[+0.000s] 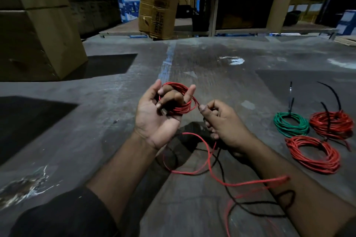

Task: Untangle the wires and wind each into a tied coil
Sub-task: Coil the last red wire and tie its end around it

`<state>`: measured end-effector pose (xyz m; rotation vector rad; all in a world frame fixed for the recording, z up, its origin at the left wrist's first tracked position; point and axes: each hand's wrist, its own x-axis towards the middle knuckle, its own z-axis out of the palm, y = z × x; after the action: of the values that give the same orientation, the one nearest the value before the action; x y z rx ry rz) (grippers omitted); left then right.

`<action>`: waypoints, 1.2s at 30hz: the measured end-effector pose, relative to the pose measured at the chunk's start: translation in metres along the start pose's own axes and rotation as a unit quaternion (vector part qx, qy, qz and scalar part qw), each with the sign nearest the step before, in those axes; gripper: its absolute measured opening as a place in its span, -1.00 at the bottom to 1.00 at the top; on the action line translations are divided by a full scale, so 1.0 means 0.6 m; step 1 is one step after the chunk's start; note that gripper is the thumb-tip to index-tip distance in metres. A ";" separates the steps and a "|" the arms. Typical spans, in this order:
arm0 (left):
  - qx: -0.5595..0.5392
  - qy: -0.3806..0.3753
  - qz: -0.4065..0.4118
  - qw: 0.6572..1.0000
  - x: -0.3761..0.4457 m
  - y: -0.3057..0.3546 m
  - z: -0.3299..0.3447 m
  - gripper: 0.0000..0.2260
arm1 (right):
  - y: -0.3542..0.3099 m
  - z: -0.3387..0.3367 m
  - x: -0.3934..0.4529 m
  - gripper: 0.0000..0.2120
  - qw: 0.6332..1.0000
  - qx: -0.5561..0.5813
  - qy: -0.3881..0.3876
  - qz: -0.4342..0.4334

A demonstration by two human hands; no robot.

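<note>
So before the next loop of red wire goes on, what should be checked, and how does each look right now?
1. Left hand holds the red coil round its fingers: ok.
2. Right hand pinches the feeding strand: ok.
3. Strand between the hands free of kinks: ok.
4. Loose red tail free of the black wire: not ok, they cross on the floor.
5. Finished coils out of the way at the right: ok.
6. Tie ready for this coil: cannot tell.

Grey floor (115, 140) bears three coils (313, 154) and loose wires (221, 181).
</note>
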<state>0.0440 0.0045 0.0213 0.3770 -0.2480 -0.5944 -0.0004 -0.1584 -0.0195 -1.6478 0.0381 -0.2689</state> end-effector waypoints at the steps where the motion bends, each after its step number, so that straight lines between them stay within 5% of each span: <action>1: 0.003 0.009 0.019 1.000 0.001 0.000 0.001 -0.69 | -0.001 0.002 -0.002 -0.80 1.000 0.011 -0.012 0.010; 5: 0.038 -0.034 0.061 0.997 0.001 0.001 0.012 -0.70 | -0.002 0.011 -0.014 -0.89 0.995 0.008 -0.084 0.056; 7: 0.150 -0.027 0.112 0.982 0.004 0.005 0.013 -0.66 | -0.008 0.016 -0.026 -0.92 0.987 0.001 -0.140 0.074; 9: 0.358 -0.003 0.177 0.917 0.000 0.003 0.011 -0.60 | -0.016 0.021 -0.036 -0.90 0.981 -0.016 -0.175 0.081; 11: 0.545 0.025 0.203 0.813 -0.002 -0.005 0.005 -0.68 | -0.025 0.026 -0.039 -0.90 0.983 -0.023 -0.176 0.052; 15: 0.725 0.028 0.189 0.661 0.006 -0.020 -0.019 -0.73 | -0.043 0.023 -0.028 -0.85 0.993 -0.038 -0.080 -0.082; 19: 0.763 0.021 0.166 0.625 0.009 -0.020 -0.028 -0.61 | -0.051 0.011 -0.024 -0.84 0.995 -0.001 -0.026 -0.093; 21: 0.745 0.007 0.144 0.651 0.005 -0.018 -0.023 -0.53 | -0.056 0.007 -0.021 -0.78 0.988 0.147 -0.050 -0.024; 23: 0.691 -0.004 0.112 0.714 0.005 -0.020 -0.017 -0.52 | -0.066 0.001 -0.021 -0.77 0.957 0.279 -0.074 0.030; 26: 0.629 -0.023 0.083 0.772 0.006 -0.022 -0.015 -0.63 | -0.072 -0.013 -0.017 -0.78 0.928 0.358 -0.096 0.044; 32: 0.375 -0.039 -0.003 0.926 0.003 -0.027 -0.005 -0.76 | -0.056 -0.030 0.005 -0.78 0.958 0.286 -0.004 0.017; 36: 0.247 -0.059 -0.109 0.961 -0.005 -0.028 0.002 -0.73 | -0.036 -0.031 0.013 -0.75 0.991 0.082 0.090 -0.051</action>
<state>0.0329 -0.0070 0.0153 0.8622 -0.4759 -0.7721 0.0008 -0.1757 0.0040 -1.4604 0.0673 -0.4856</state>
